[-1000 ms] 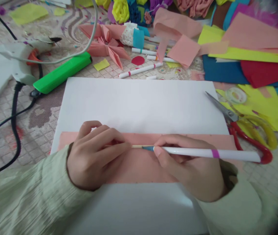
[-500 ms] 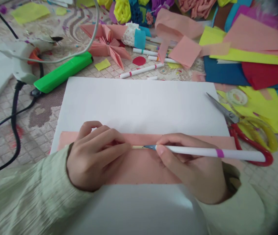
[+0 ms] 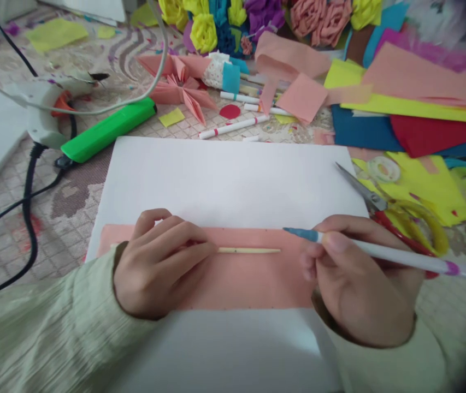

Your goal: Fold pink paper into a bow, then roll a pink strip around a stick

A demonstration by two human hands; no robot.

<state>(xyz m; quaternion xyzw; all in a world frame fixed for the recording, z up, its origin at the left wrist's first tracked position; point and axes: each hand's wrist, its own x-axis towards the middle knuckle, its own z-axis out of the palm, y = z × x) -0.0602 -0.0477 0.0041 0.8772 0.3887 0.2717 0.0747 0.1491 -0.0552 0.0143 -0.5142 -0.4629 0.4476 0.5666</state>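
Observation:
A strip of salmon-pink paper (image 3: 257, 284) lies across a large white sheet (image 3: 233, 174), with small dark dots along its edges. On the strip rests a thin wooden skewer (image 3: 253, 250), its pointed end to the right and a dark mark on it. My left hand (image 3: 163, 267) is closed on the skewer's left part, pressing it against the paper; its fingers hide the rest. My right hand (image 3: 359, 278) grips a white felt-tip pen (image 3: 400, 256) with a purple ring. The pen's blue-grey tip points left, above and right of the skewer's end.
Scissors (image 3: 374, 199) with red and yellow handles lie right of the sheet, beside clear tape (image 3: 384, 169). A glue gun (image 3: 46, 117) and a green box cutter (image 3: 110, 130) are at left. Behind are several felt-tip pens, folded pink paper (image 3: 181, 87), coloured sheets and paper roses (image 3: 204, 33).
My right hand has drawn back to the right with the felt-tip pen, lifting its tip off the skewer and uncovering the pointed end. My left hand stays on the skewer. The view shifted slightly.

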